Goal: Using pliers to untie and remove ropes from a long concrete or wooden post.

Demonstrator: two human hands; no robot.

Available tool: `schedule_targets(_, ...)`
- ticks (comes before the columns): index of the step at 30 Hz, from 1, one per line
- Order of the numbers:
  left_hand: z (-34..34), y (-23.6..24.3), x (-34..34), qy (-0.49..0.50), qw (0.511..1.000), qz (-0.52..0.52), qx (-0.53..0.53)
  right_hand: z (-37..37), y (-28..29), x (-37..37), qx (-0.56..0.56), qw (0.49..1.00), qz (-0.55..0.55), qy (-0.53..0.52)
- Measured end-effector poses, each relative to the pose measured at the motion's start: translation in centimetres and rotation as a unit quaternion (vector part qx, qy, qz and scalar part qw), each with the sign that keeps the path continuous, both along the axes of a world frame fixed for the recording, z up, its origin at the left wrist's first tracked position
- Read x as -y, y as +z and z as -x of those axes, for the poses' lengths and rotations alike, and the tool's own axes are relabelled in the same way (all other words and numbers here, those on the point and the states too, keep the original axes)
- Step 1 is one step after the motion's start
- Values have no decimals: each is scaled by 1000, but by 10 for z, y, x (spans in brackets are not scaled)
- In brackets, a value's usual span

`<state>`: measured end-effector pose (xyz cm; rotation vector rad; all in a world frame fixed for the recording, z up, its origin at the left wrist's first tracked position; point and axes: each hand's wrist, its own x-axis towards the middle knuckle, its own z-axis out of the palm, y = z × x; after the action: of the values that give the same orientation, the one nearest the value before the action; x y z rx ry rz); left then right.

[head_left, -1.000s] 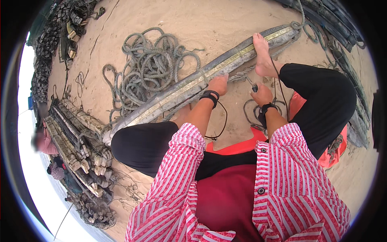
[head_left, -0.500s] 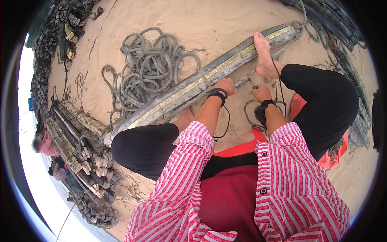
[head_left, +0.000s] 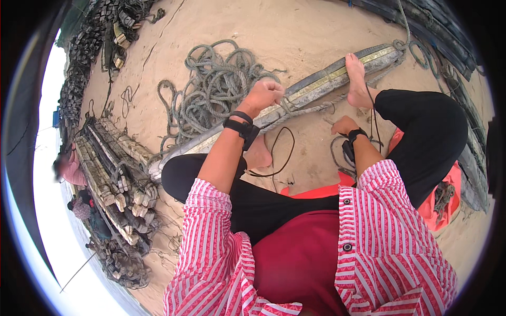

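A long strapped bundle of slats [head_left: 316, 79], dark along one side and yellowish-white on top, lies slantwise on the sand. A thick grey twisted rope [head_left: 311, 109] runs along its near side. My left hand [head_left: 265, 95] is raised over the bundle, its fingers curled together; anything inside them is too small to make out. My right hand [head_left: 345, 125] is closed near the rope. A small thin tool [head_left: 328, 121] sticks out of it, its kind unclear. My bare foot [head_left: 357, 73] rests against the bundle. A thin black cord [head_left: 289, 138] loops below my left hand.
Beyond the bundle lies a tangled heap of grey rope [head_left: 211, 89]. Weathered slat bundles [head_left: 108, 176] are piled at left, near other people [head_left: 74, 169]. Dark bundles [head_left: 421, 26] lie at upper right. An orange-red sheet [head_left: 443, 203] is beside my leg.
My left hand has moved away from the rope, up and left over the bundle. My right hand has shifted slightly down and right, still closed. The view has turned a little.
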<state>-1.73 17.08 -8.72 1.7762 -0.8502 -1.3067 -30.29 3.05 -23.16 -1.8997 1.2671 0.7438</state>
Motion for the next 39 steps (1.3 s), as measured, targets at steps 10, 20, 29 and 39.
schedule_targets(10, 49, -1, -58, -309, 879, -157, 329, -40, 49, 3, 193, 980, 29, 38)
schedule_targets(20, 60, 14, -65, -229, 957, -168, 65, -75, 65, -41, 212, 975, -7, 62)
schedule_targets(29, 69, -9, -70, -174, 979, -95, 56, -113, 103, -32, 499, 556, -471, -470)
schedule_targets(39, 56, -13, -52, -181, 929, 113, 303, -101, 209, 20, 338, 923, -92, -157)
